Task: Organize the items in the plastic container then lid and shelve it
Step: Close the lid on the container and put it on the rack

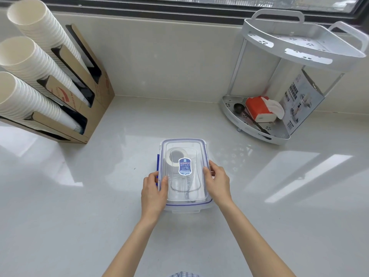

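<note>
A clear plastic container [185, 207] with blue-trimmed clips stands on the white counter in front of me. Its clear lid [184, 144], with a blue oval sticker in the middle, lies on top. Through the lid I see a roll of tape [173, 158] and some clear items, too blurred to name. My left hand [153, 193] grips the container's left side, thumb on the lid, by the blue side clip [157, 162]. My right hand [217, 182] grips the right side, thumb on the lid edge.
A white two-tier corner shelf [279, 136] stands at the back right; its lower tier holds an orange tissue pack [257, 108], a dark scoop and a printed box [301, 100]. A cardboard dispenser [95, 92] with three stacks of paper cups [30, 56] stands at the left.
</note>
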Tool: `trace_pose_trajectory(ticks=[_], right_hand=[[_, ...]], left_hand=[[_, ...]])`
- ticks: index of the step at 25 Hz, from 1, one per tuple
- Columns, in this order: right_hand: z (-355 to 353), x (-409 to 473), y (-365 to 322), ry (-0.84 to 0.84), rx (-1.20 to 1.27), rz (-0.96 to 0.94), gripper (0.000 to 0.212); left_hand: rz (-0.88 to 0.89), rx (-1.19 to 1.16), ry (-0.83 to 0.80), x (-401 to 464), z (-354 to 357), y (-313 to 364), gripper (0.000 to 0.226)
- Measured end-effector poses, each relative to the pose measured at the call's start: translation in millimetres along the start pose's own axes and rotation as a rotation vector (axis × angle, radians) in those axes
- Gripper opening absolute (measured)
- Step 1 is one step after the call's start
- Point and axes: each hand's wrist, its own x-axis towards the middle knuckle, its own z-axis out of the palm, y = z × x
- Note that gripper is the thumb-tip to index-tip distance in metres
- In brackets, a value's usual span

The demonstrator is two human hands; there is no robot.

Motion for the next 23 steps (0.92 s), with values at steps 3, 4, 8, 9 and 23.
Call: trace_pose_trajectory(ticks=[3,4,8,9,23], right_hand=[[5.5,-1.4,3.7,0.003,0.003,0.017,0.041],[6.9,-1.7,4.4,0.002,0.014,0.031,0.043],[9.7,-0.7,7.2,0.008,0.084,0.075,0.046],[9.8,-2.0,6.5,0.011,0.091,0.094,0.047],[11.1,-2.4,5.0,0.134,0.031,0.124,0.038]], left_hand=[[0.008,-0.004,0.004,-2.4,0.2,-0.5,0.033],[0.011,-0.008,0.003,-2.2,0.3,-0.3,0.033],[0.003,-0.01,-0.005,-0.2,0.1,-1.2,0.033],[-0.002,-0.012,-0.005,-0.6,-0.4,-2.0,0.034],[-0.054,-0.057,-0.009,0.5,-1.1,-2.0,0.035]])
